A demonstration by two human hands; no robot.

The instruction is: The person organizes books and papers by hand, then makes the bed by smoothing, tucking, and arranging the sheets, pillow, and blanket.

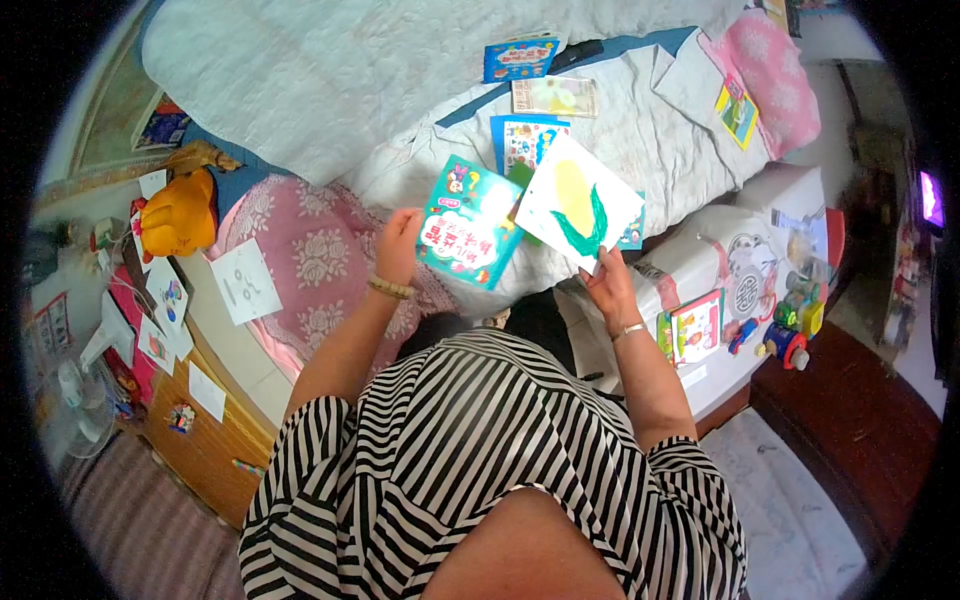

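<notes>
Holding a green children's book (470, 225) by its left edge, your left hand (397, 248) has a narrow grip in front of your striped shirt (480, 430), a beaded bracelet (391, 289) at the wrist. Your right hand (612, 290), a pale bangle (630, 330) at its wrist, pinches the lower corner of a white sheet with a corn picture (580, 200), a yellow cob above green leaves; that grip is also narrow. The book and sheet are side by side above the bed.

Off to your left, a pink floral cloth (320, 250) carries a white sheet with grey markings (245, 281). To your right, a picture book (697, 330) sits near colorful plastic toys (788, 345).

Just beyond the corn picture, a blue-edged book (512, 150) lies partly covered on the white quilt (300, 90). Farther off are a cream-colored book (553, 97), then a blue book (520, 62), with a yellow-bordered book (738, 113) well to their right beside a pink floral pillow (775, 75).
</notes>
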